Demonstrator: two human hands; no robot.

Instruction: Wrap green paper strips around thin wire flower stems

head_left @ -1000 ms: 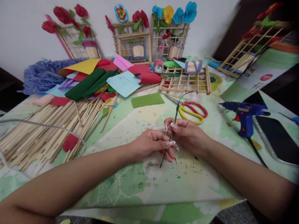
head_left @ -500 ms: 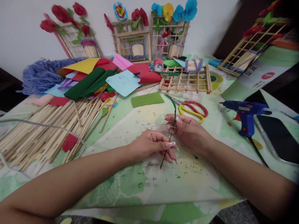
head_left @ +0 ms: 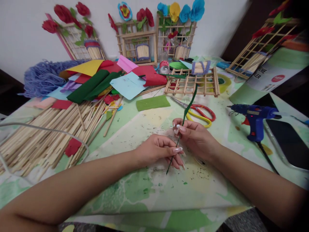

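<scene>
Both hands work on a thin green stem wrapped in green paper. My left hand pinches the stem's lower part between thumb and fingers, low over the table. My right hand closes its fingertips on the stem higher up. From there a loose strip of green crepe paper rises up and to the right. The stem's bare tip pokes out below my left fingers.
Red and yellow scissors lie just beyond my right hand. A blue glue gun and a phone sit at right. A pile of wooden sticks fills the left. Coloured paper, purple yarn and stick frames with paper flowers stand behind.
The green paper strip swung from curling left to standing up and right. My right fingers shifted along the stem and closed tighter. My left hand stayed put.
</scene>
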